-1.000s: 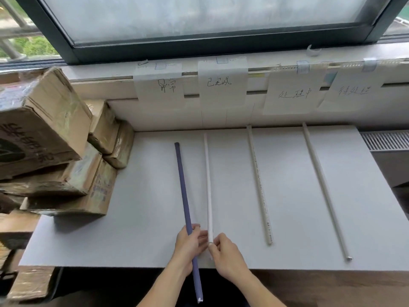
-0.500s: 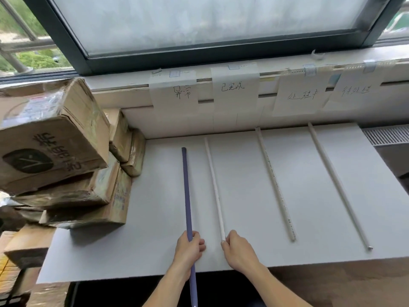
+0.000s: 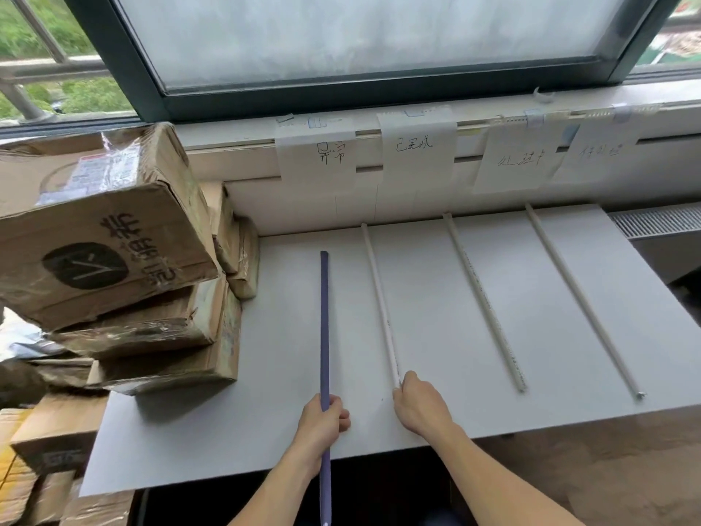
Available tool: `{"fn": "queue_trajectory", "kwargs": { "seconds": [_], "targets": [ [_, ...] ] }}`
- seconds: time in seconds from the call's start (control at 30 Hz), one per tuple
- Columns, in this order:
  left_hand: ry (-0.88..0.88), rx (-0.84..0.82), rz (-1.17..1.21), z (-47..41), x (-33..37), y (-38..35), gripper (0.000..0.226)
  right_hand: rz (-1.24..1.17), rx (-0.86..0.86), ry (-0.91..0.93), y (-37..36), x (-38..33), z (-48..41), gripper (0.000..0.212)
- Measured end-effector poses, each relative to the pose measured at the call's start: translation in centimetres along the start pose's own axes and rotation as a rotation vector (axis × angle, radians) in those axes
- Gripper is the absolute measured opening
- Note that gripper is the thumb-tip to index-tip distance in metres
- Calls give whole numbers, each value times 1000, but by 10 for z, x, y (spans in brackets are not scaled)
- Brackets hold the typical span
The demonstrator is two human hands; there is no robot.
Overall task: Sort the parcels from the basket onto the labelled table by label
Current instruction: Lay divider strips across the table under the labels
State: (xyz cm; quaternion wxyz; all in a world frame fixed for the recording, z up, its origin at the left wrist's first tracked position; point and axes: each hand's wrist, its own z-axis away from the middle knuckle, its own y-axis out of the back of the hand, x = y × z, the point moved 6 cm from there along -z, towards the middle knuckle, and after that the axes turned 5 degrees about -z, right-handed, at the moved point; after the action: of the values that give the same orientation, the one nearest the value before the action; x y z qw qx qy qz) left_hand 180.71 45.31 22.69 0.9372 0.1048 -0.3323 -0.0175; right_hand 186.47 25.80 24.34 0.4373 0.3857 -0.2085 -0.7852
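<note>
A grey table (image 3: 436, 298) lies under four hand-written paper labels (image 3: 316, 153) taped along the window sill. Long rods divide it into lanes. My left hand (image 3: 322, 421) grips a purple rod (image 3: 324, 320) near its front end; the rod overhangs the table's front edge. My right hand (image 3: 417, 406) pinches the near end of a white rod (image 3: 379, 298) beside it. Cardboard parcels (image 3: 98, 229) are stacked at the table's left side.
Two more white rods (image 3: 481, 301) (image 3: 580, 298) lie on the right half of the table. More boxes (image 3: 45, 442) sit low at the left. A vent grille (image 3: 652, 220) is at the far right. The window frame runs along the back.
My hands have drawn apart: the purple rod has swung left and now lies straighter, farther from the white rod. The camera has turned left and the parcel stack looks closer.
</note>
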Motion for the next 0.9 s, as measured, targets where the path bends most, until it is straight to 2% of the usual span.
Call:
{"fn": "queue_trajectory", "kwargs": {
  "seconds": [0.13,0.47,0.6,0.9],
  "targets": [
    [1,-3,2,2,-3,6,13,-35,26,-22,0,0,-2,16],
    [4,-9,20,0,-7,7,13,58,22,-18,-1,-1,-2,19],
    [9,-3,13,1,-8,7,15,75,37,-24,2,-2,-6,12],
    [13,-3,2,2,-7,7,14,142,55,-28,10,6,-12,22]
  ]
}}
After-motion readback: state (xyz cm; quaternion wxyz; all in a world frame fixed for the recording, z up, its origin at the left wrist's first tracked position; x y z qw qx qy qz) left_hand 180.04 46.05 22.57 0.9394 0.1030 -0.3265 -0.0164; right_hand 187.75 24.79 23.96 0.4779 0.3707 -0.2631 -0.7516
